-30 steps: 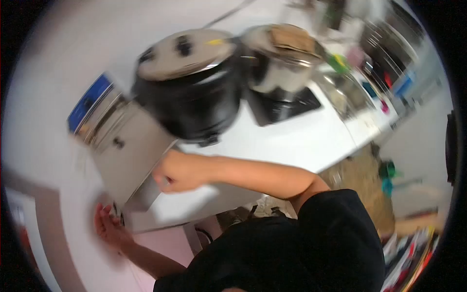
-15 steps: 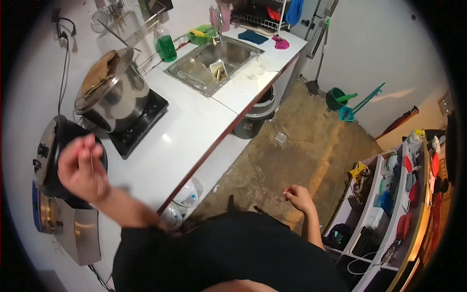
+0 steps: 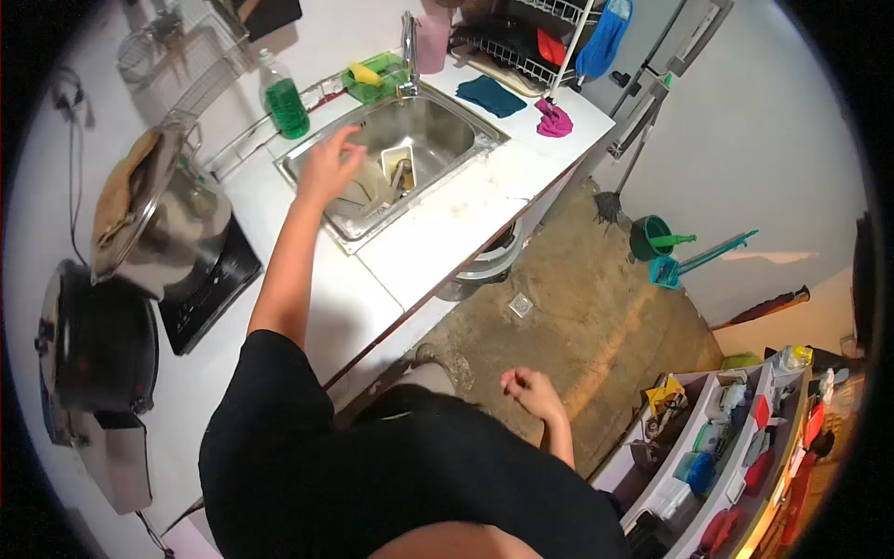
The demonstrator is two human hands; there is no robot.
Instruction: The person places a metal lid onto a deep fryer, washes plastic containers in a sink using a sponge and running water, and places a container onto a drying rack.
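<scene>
My left hand reaches over the left side of the steel sink, fingers apart and nothing held. Beneath and beside it in the basin lie a clear plastic container and a small white tub with something inside. A bottle of green liquid stands on the counter, up and to the left of that hand. Low over the floor hangs my right hand, empty, with loosely bent fingers and touching nothing.
At left, a lidded steel pot stands on a black induction cooker, near a dark cooker. A teal cloth and pink cloth lie right of the sink. Shelves line the lower right; a green bucket stands behind.
My left hand has swung from beside the dark cooker to over the sink, its fingers spreading. The view has shifted toward the sink. My right hand still hangs low.
</scene>
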